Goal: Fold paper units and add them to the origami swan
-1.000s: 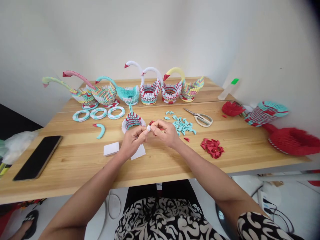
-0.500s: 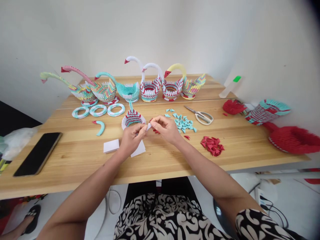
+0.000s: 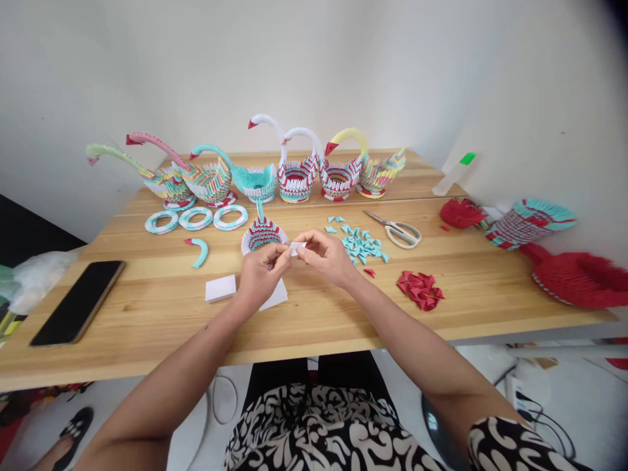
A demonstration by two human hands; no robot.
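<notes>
My left hand and my right hand meet over the middle of the wooden table, both pinching a small white piece of paper between fingertips. Just behind them stands a small unfinished paper basket in teal, red and white. White paper slips lie on the table under and left of my left hand. Loose teal folded pieces lie right of my right hand, and a pile of red folded pieces lies farther right.
Several paper swans line the back edge. Three teal rings and a curved teal neck lie at the left. Scissors, a black phone, a glue bottle and red and teal paper models sit around.
The white paper piece now shows more between my fingertips, turned flatter. The view has shifted slightly; my hands stay in the same place.
</notes>
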